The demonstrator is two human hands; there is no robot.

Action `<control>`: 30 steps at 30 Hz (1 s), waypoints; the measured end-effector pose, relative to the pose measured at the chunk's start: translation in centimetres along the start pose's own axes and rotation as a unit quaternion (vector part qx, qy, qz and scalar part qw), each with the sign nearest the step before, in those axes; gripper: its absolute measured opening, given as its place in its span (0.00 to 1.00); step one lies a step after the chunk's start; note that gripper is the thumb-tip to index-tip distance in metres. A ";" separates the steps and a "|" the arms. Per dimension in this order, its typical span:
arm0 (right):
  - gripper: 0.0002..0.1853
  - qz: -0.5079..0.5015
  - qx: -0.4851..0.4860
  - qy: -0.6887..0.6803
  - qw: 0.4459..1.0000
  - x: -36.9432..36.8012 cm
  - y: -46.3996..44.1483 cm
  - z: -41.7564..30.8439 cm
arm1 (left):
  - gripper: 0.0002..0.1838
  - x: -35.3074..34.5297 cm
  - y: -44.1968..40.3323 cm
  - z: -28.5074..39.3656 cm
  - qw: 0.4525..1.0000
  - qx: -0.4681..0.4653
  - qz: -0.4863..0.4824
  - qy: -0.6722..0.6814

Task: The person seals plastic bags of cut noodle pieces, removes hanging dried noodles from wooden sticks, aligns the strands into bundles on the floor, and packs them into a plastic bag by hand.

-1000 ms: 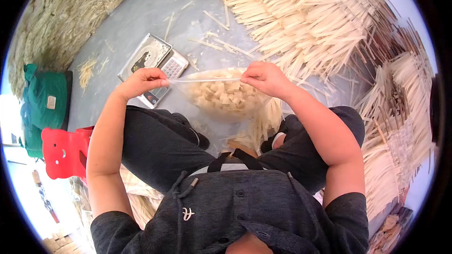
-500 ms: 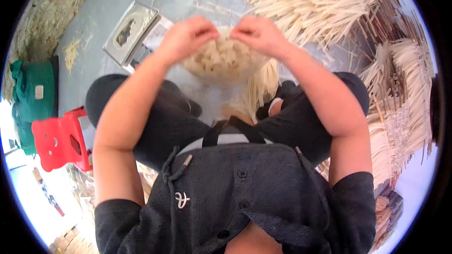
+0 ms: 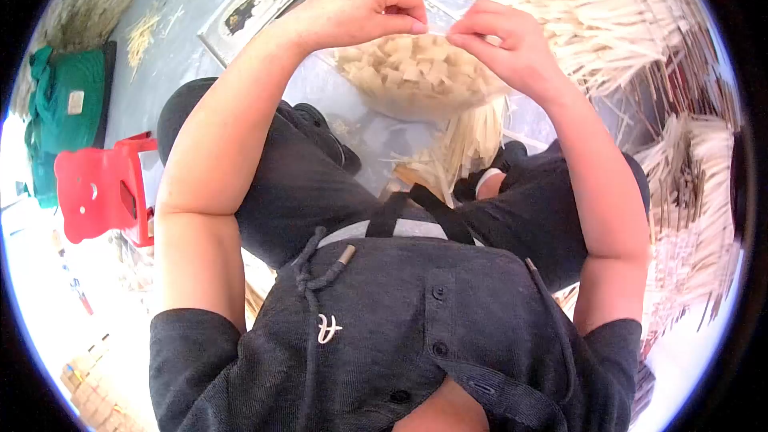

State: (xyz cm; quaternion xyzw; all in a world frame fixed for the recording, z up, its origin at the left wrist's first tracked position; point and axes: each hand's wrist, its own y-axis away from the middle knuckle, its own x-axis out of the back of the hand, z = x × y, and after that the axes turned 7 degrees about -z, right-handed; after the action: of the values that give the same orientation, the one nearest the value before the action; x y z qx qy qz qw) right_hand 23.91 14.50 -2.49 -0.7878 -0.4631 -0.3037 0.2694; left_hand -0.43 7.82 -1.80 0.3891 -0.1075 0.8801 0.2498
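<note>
Between my two hands hangs what looks like a clear plastic bag [image 3: 384, 100], its body rounded and filled with many small pale folded pieces [image 3: 412, 64]. My left hand [image 3: 372, 12] is closed, thumb and fingers pinching a thin, whitish edge at the top of the bag. Opposite it, my right hand [image 3: 504, 36] pinches the same edge a short way to the right. The fingertips of both hands are slightly apart, with a thin pale strip showing between them. Below the bag, a bundle of pale flat strips [image 3: 472, 140] lies on the floor between my legs.
A metal box-like container [image 3: 256, 8] stands beyond my left forearm. Piles of pale strips [image 3: 576, 8] cover the floor at right. A red chair [image 3: 96, 192] and a green bundle [image 3: 72, 120] are at left, and loose scraps [image 3: 144, 36] lie on the grey floor.
Both hands have moved farther up and to the right in view, along with the bag. My fingertips remain pinched at its top edge. The whole view has shifted slightly.
</note>
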 end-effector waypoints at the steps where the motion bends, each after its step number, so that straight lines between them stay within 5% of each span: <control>1: 0.06 -0.002 0.006 0.000 1.000 0.1 -0.3 -0.3 | 0.09 0.6 0.2 0.6 0.999 -0.030 0.015 -0.026; 6: 0.07 0.001 -0.062 -0.086 0.994 -2.1 0.4 2.0 | 0.10 -0.3 0.0 -0.9 0.999 -0.017 0.004 -0.030; 10: 0.10 -0.020 -0.042 -0.024 0.999 -3.6 1.2 3.0 | 0.11 -2.7 -0.3 -2.8 0.996 0.037 -0.033 0.067; 14: 0.09 -0.052 -0.128 0.010 0.990 -1.7 2.6 2.3 | 0.09 -2.4 0.2 -1.5 0.993 0.081 -0.029 0.083; 16: 0.09 -0.057 -0.065 -0.024 0.996 -1.7 3.5 3.6 | 0.10 -2.4 0.4 -1.7 0.992 0.084 -0.020 0.097; 21: 0.09 -0.067 -0.094 -0.035 0.993 1.3 6.6 4.9 | 0.08 -3.0 0.6 -2.8 0.984 0.112 0.001 0.137; 30: 0.12 -0.120 -0.240 -0.170 0.948 4.5 10.2 6.3 | 0.09 -2.6 0.5 -3.1 0.985 0.129 -0.028 0.108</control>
State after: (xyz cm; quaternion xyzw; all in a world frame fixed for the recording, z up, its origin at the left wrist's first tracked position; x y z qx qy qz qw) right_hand 36.20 17.21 -4.91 -0.8079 -0.5062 -0.2979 -0.0488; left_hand -1.15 7.65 -5.83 0.3236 0.0452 0.9161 0.2324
